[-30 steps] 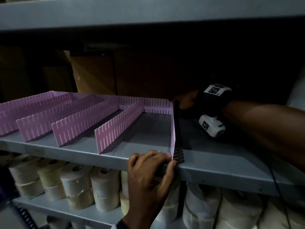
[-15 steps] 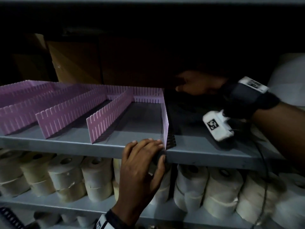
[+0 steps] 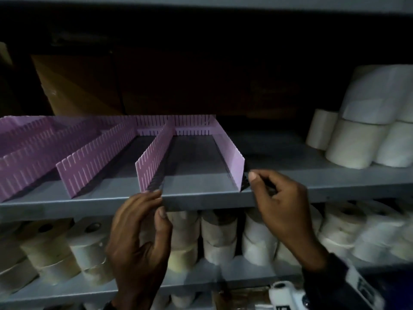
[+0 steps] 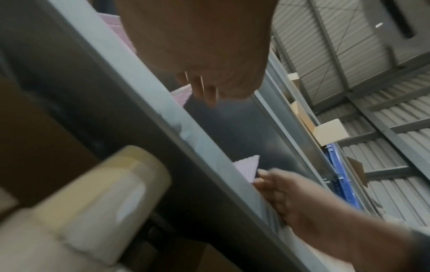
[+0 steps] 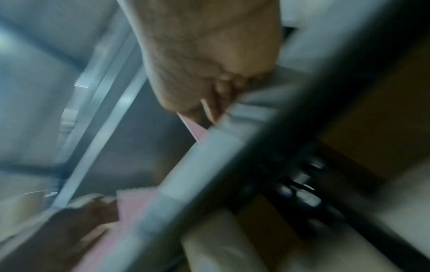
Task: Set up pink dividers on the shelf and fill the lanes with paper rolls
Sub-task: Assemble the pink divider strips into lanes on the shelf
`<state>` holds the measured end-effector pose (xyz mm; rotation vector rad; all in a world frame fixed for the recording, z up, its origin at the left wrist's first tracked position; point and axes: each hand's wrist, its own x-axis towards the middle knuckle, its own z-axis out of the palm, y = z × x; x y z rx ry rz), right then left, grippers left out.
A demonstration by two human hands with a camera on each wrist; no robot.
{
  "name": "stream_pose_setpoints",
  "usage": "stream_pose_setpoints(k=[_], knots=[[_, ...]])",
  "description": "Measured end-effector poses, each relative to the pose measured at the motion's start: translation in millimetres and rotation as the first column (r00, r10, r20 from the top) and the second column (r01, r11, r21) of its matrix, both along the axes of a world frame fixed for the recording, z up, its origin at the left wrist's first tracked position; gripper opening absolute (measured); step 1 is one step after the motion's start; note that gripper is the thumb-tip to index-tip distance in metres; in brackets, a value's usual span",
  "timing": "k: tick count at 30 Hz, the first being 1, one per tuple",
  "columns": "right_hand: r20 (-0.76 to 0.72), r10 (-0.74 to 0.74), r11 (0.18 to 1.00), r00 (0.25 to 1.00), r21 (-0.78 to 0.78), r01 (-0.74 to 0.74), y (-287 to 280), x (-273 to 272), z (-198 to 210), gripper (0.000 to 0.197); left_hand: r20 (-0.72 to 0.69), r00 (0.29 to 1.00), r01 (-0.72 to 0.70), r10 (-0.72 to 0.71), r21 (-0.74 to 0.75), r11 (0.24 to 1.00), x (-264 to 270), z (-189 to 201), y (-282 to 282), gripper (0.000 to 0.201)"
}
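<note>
Several slotted pink dividers stand front to back on the grey shelf [image 3: 201, 199], joined by a pink strip [image 3: 192, 121] along the back. My left hand [image 3: 157, 202] touches the front end of the second divider from the right [image 3: 154, 162] with fairly straight fingers, and its thumb lies on the shelf's front lip. My right hand [image 3: 251, 177], fingers curled, pinches the front corner of the rightmost divider [image 3: 234, 157]; the left wrist view shows that corner [image 4: 248, 169] between its fingertips. Paper rolls [image 3: 348, 144] are stacked at the shelf's right end. The lanes hold nothing.
More paper rolls [image 3: 219, 233] fill the shelf below, right under both hands. Brown cardboard boxes [image 3: 73, 86] stand in the dark behind the dividers. Another grey shelf [image 3: 201, 1] hangs overhead. Bare shelf lies between the rightmost divider and the stacked rolls.
My right hand came out from the back of the shelf to the rightmost divider's front end. My left hand moved left from that end to the neighbouring divider.
</note>
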<state>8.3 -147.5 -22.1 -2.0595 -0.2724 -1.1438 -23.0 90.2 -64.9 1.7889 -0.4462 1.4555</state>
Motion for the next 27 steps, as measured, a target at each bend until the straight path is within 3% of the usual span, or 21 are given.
stream_pose_setpoints(k=[3,6,10,15,23,27], knots=[[0.143,-0.094,0.986,0.985,-0.12,0.111,10,-2,-30,0.022,0.02,0.998,-0.059,0.059,-0.011,0.998,6,-3,17,0.014],[0.234,-0.167,0.97,0.958,-0.135,0.202,18,2,-45,0.025,0.003,0.998,-0.07,0.07,-0.05,0.996,20,-6,31,0.024],[0.26,-0.239,0.948,0.936,-0.146,0.283,27,7,-47,0.026,-0.117,0.989,-0.088,0.087,-0.01,0.996,34,-9,42,0.032],[0.261,-0.24,0.931,0.935,-0.212,0.298,22,5,-48,0.022,-0.085,0.988,-0.125,0.129,0.056,0.991,38,-19,44,0.031],[0.297,-0.284,0.947,0.912,-0.062,0.315,33,13,-50,0.022,-0.012,0.985,-0.169,0.171,0.089,0.982,46,-26,48,0.025],[0.349,-0.333,0.925,0.876,-0.061,0.376,34,22,-54,0.022,0.016,0.982,-0.186,0.186,0.132,0.974,51,-27,51,0.022]])
